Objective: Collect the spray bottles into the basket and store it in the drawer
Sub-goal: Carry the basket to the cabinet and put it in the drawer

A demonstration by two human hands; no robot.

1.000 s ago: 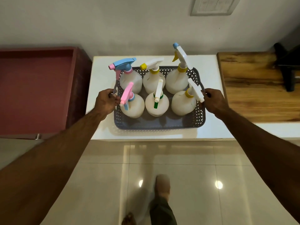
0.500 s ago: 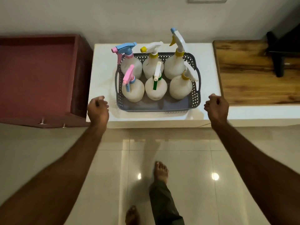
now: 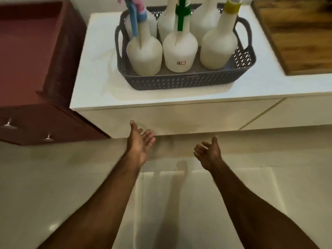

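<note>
The drawer [image 3: 179,119] front lies just ahead of both hands, below the white top [image 3: 93,87] where the basket [image 3: 179,80] of bottles [image 3: 179,51] stands; its long axis runs left to right. The left hand [image 3: 139,141] and right hand [image 3: 208,153] are released, palms up, fingers relaxed, holding nothing. The left is a little nearer the front's lower edge. No handle shows. A red cabinet [image 3: 45,69] stands left, a wooden board [image 3: 296,33] right; nothing blocks the reach.
</note>
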